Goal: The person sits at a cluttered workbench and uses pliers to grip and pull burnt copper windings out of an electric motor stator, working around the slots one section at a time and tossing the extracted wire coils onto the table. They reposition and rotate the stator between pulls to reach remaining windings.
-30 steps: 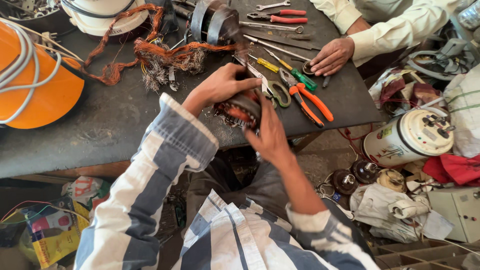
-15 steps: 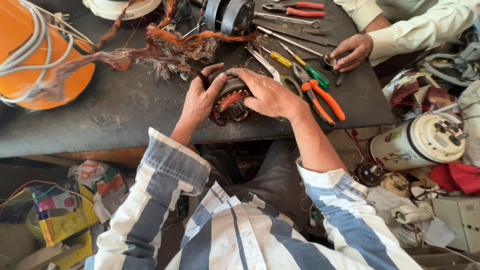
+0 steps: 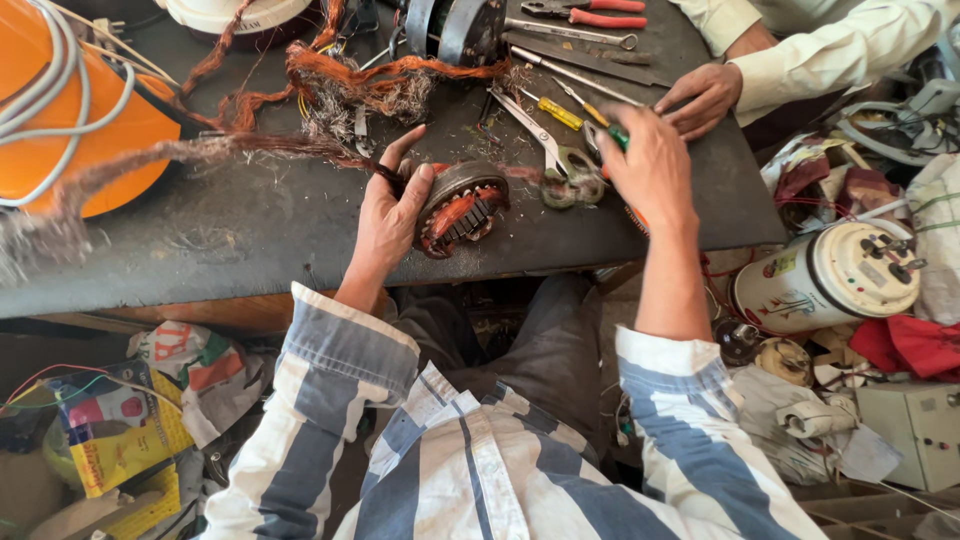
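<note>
My left hand [image 3: 393, 218] grips the left side of a round motor stator [image 3: 462, 207] with orange-red windings, tilted on its edge on the dark table [image 3: 250, 235]. My right hand [image 3: 650, 165] is stretched out to the right of it, over a heap of tools. Its fingertips rest by a green-handled screwdriver [image 3: 614, 136], with scissors [image 3: 565, 168] and a yellow-handled screwdriver [image 3: 558, 112] beside it. The fingers hide whether that hand grips anything. A blurred strand of copper wire [image 3: 160, 158] runs left from the stator.
Another person's hand [image 3: 700, 95] in a cream sleeve rests on the table's far right. An orange drum [image 3: 90, 130] with grey cable, tangled copper wire [image 3: 350, 85], a second motor [image 3: 455, 30] and red-handled pliers [image 3: 600, 15] lie behind. A white cylindrical appliance [image 3: 830, 275] stands among floor clutter.
My right hand has left the stator and moved right and away to the tools. My left hand stays on the stator, which now shows its windings. The wire strand swings out to the left.
</note>
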`<action>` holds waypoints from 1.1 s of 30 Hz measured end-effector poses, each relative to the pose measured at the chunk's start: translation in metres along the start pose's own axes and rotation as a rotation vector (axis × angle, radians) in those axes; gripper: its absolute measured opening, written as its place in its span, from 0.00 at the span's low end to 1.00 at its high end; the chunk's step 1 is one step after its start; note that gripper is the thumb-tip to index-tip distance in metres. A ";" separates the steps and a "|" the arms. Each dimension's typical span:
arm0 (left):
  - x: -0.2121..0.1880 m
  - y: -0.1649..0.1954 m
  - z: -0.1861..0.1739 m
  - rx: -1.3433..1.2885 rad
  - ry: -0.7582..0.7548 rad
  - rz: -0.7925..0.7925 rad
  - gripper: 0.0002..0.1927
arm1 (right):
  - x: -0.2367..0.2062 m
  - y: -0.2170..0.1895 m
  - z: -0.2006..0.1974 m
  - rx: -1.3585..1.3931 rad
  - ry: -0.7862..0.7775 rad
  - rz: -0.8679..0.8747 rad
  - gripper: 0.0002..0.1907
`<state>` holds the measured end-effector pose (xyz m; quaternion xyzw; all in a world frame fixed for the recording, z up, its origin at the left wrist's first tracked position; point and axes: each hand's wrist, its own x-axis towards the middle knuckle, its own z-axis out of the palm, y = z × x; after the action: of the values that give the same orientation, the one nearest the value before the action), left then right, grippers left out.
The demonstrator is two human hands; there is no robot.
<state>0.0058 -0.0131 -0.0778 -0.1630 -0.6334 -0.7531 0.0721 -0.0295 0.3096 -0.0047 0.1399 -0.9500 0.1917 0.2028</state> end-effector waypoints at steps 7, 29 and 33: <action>-0.002 -0.004 -0.004 -0.040 0.020 0.009 0.27 | -0.076 0.008 -0.015 -0.334 -0.159 0.268 0.34; 0.002 -0.003 -0.014 -0.198 -0.001 -0.084 0.29 | -0.241 -0.003 0.098 0.067 -0.366 0.384 0.16; -0.002 -0.004 -0.012 -0.232 -0.002 -0.061 0.28 | -0.270 0.040 0.098 -0.147 -0.591 0.533 0.24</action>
<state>0.0046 -0.0245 -0.0841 -0.1517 -0.5467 -0.8229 0.0289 0.1616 0.3544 -0.2178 -0.0769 -0.9816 0.1207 -0.1265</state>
